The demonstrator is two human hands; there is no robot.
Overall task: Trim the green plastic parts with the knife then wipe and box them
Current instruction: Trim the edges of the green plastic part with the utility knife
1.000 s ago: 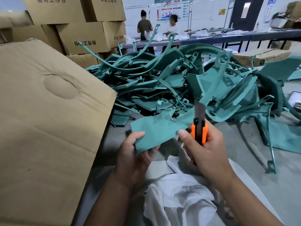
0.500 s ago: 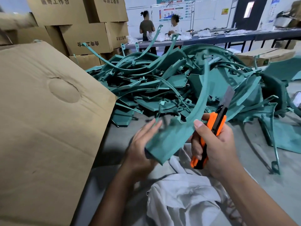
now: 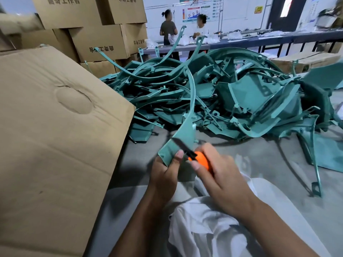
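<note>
We hold one curved green part upright over the near middle of the grey table; our left hand grips its broad lower end, thumb pressed on the face and fingers curled behind it; the thin upper arc of the part rises toward the heap. Our right hand is wrapped round the orange knife, fingers clamped on the handle, and the dark blade lies slantwise across the face of the part, just above the left thumb; whether the edge bites into the plastic we cannot tell, since the blade is blurred. Behind our hands a tangled pile of green parts covers the far middle and far right of the table; a few more pieces lie along the right edge. A white cloth is bunched at the near edge, under our forearms. A large cardboard box flap fills the left side, touching the left edge of the table; stacked cartons stand beyond it at the far left corner; two people stand at a long bench in the background.
</note>
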